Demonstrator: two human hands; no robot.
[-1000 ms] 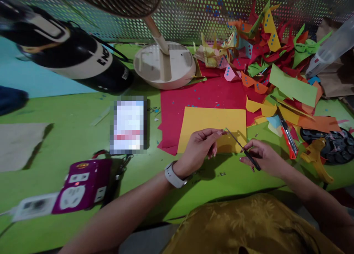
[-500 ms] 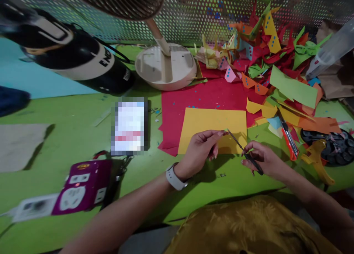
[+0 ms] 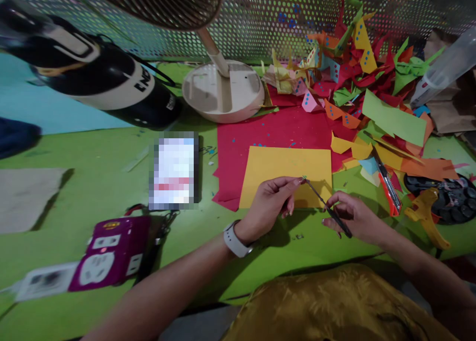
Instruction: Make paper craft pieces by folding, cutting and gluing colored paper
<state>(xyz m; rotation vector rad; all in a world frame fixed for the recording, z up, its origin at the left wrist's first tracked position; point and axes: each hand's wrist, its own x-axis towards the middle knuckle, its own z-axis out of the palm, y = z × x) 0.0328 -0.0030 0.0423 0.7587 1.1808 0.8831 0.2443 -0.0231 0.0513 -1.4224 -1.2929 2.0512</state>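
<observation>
My left hand [image 3: 269,199], with a pale watch band on its wrist, pinches a tiny green paper piece [image 3: 304,177] between thumb and fingertip. My right hand [image 3: 349,214] is closed around the handles of dark scissors [image 3: 323,200]. Their thin blades point up and left, and the tips meet the paper at my left fingertips. Both hands are over the near part of a yellow paper sheet [image 3: 290,165]. Beneath that sheet lies a larger red sheet [image 3: 238,138] with small blue bits scattered on it.
Colourful paper scraps [image 3: 345,73] heap up at the back right. A red box cutter [image 3: 388,187], yellow tape dispenser [image 3: 427,217] and black palette [image 3: 461,197] lie right. Leftward are a blurred-screen phone [image 3: 174,170], purple power adapter [image 3: 111,249], black bottle [image 3: 111,78] and fan base [image 3: 223,95].
The scissors' handles have shifted slightly down and left with my right hand, and the blades look closer together. My left hand stays nearly in place with the green piece.
</observation>
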